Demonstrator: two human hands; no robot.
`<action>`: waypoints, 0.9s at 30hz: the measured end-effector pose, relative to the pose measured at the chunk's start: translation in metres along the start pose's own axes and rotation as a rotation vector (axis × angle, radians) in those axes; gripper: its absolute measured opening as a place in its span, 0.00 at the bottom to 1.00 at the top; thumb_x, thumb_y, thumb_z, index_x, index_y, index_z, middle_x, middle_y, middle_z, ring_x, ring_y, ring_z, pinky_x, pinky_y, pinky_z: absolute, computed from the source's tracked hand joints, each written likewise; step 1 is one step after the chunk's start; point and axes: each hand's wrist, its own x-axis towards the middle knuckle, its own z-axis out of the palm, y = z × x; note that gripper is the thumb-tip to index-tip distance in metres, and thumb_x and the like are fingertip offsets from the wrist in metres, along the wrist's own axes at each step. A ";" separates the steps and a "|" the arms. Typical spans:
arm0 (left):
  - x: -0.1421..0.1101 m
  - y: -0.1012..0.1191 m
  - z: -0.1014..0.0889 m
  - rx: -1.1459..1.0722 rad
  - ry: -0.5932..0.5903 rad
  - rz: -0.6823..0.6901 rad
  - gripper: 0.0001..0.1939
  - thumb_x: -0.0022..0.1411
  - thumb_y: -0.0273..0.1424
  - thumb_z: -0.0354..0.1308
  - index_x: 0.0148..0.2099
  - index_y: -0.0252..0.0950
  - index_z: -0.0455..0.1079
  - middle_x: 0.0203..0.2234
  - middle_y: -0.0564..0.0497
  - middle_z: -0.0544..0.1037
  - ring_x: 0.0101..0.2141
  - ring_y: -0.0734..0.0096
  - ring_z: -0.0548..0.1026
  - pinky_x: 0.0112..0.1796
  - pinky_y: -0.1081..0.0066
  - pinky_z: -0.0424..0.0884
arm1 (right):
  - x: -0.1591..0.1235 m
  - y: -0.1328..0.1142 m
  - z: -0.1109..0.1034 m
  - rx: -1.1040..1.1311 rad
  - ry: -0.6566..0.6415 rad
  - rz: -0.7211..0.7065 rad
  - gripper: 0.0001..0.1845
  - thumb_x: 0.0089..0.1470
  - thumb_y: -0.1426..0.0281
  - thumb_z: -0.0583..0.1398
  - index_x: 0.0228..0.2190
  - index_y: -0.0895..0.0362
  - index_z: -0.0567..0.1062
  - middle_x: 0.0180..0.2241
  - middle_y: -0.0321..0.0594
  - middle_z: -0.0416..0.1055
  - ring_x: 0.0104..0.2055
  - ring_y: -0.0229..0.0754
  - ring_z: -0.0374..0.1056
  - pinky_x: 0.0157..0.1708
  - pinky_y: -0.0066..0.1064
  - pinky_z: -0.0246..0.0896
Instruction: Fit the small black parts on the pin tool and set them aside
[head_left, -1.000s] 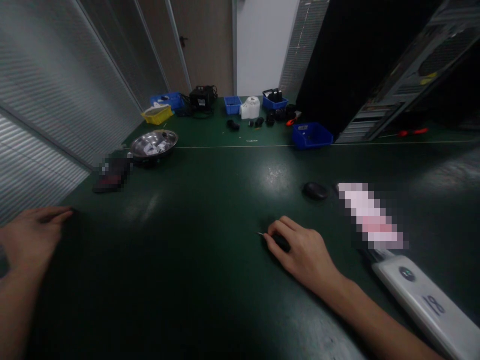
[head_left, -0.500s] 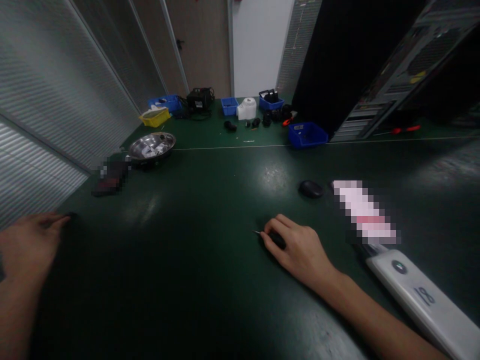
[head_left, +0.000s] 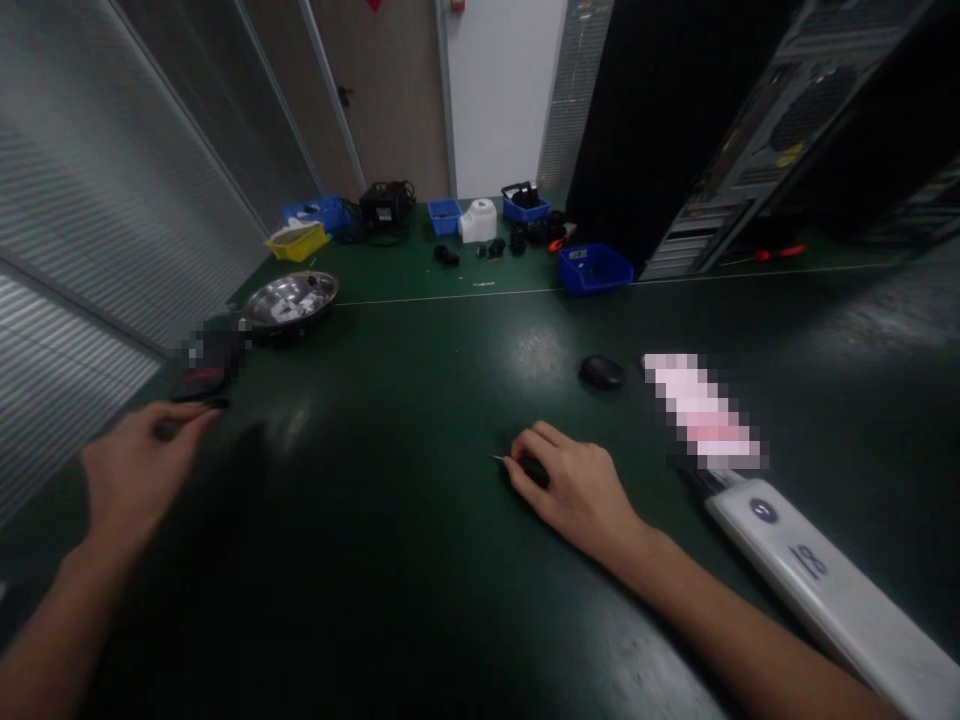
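Note:
At the left, my left hand (head_left: pixel 146 460) pinches a small black piece (head_left: pixel 217 403) between thumb and fingertips, raised above the table; its exact kind cannot be made out. My right hand (head_left: pixel 574 485) rests on the green table (head_left: pixel 390 400), closed around a screwdriver (head_left: pixel 534 470) with a dark handle. The thin metal tip points left past my thumb. Most of the handle is hidden under my fingers. A dark rounded object like a computer mouse (head_left: pixel 601 372) lies beyond my right hand.
A metal bowl (head_left: pixel 259 318) holding white scraps stands at the far left, beside a blurred dark item (head_left: pixel 210 365). Blue bins (head_left: pixel 596 282), a yellow tray (head_left: pixel 300 248) and a white housing (head_left: pixel 478 222) line the back. A long white device (head_left: pixel 832 590) lies at the right.
My left hand has moved right and into fuller view with the black piece in its pinch. My right hand keeps the screwdriver in place; the whole view has shifted slightly.

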 end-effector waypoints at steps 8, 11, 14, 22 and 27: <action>-0.088 0.229 0.019 -0.755 -0.556 0.751 0.06 0.68 0.35 0.58 0.43 0.40 0.74 0.44 0.53 0.78 0.46 0.71 0.75 0.48 0.68 0.72 | -0.001 0.001 -0.002 0.136 0.120 0.027 0.08 0.66 0.63 0.57 0.38 0.53 0.73 0.37 0.37 0.73 0.34 0.38 0.70 0.33 0.30 0.59; -0.105 0.253 0.035 -0.780 -0.634 0.836 0.06 0.70 0.33 0.55 0.41 0.39 0.73 0.45 0.51 0.78 0.48 0.70 0.73 0.50 0.66 0.71 | -0.001 0.003 -0.001 0.161 0.140 0.045 0.07 0.66 0.64 0.57 0.37 0.53 0.73 0.37 0.37 0.73 0.35 0.39 0.70 0.34 0.30 0.59; -0.107 0.252 0.043 -0.753 -0.609 0.836 0.07 0.70 0.33 0.54 0.42 0.38 0.72 0.46 0.50 0.77 0.49 0.69 0.72 0.50 0.65 0.70 | -0.001 0.003 -0.001 0.162 0.101 0.030 0.07 0.65 0.64 0.57 0.37 0.53 0.73 0.37 0.36 0.73 0.34 0.38 0.69 0.34 0.30 0.59; -0.104 0.242 0.044 -0.741 -0.562 0.747 0.08 0.71 0.32 0.54 0.48 0.41 0.72 0.43 0.52 0.77 0.44 0.72 0.73 0.47 0.67 0.72 | 0.000 0.002 -0.003 0.141 0.027 0.013 0.07 0.64 0.64 0.57 0.36 0.53 0.73 0.36 0.35 0.72 0.31 0.38 0.68 0.32 0.30 0.56; -0.105 0.241 0.046 -0.714 -0.576 0.757 0.13 0.72 0.32 0.51 0.54 0.44 0.71 0.47 0.52 0.76 0.48 0.72 0.73 0.52 0.66 0.71 | 0.000 0.003 -0.004 0.159 0.023 0.002 0.07 0.64 0.64 0.57 0.36 0.52 0.72 0.36 0.35 0.72 0.32 0.38 0.68 0.33 0.30 0.56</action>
